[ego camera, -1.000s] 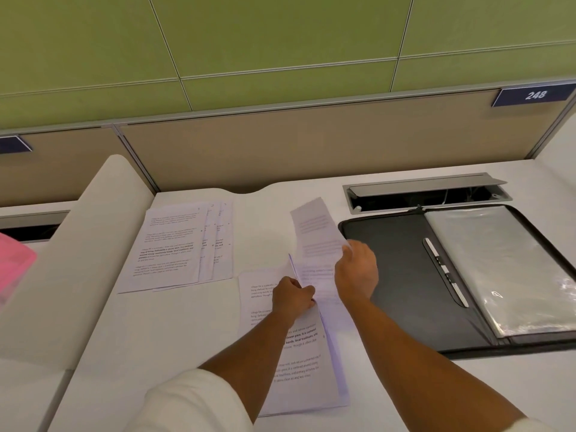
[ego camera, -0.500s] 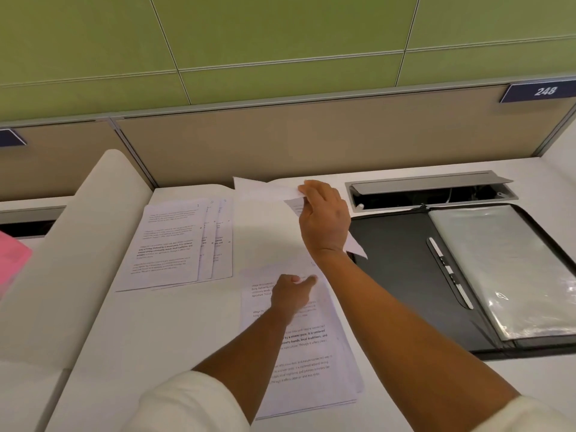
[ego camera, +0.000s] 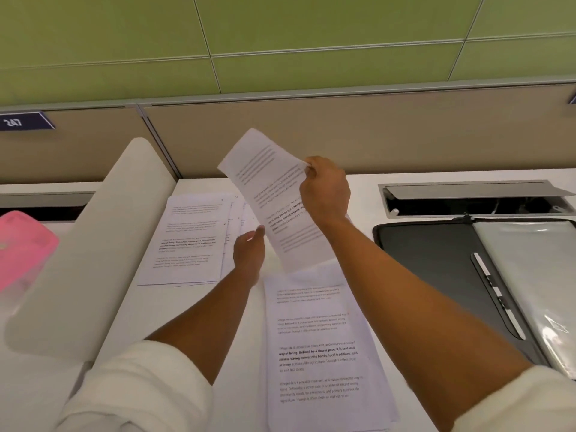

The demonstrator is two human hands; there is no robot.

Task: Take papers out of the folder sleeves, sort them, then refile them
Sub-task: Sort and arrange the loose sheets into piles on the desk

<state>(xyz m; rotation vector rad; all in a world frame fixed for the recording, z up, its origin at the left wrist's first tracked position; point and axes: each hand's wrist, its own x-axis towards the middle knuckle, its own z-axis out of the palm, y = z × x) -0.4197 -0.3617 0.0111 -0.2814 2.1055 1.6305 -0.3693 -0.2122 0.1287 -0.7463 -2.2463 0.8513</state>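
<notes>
White desk (ego camera: 193, 307) below a green partition, during the sorting step. Right hand (ego camera: 324, 191) pinches one printed sheet (ego camera: 274, 198) by its edge, lifted clear of the near stack (ego camera: 318, 344). Left hand (ego camera: 249, 252), fingers relaxed and grasping nothing, hovers just beside the sheet's lower edge. Sorted pile (ego camera: 187, 238) lies fanned at far left; open folder (ego camera: 436, 269), with its clear sleeves (ego camera: 530, 275), lies at right. Next move, as judged: lay the sheet squarely on the matching pile.
</notes>
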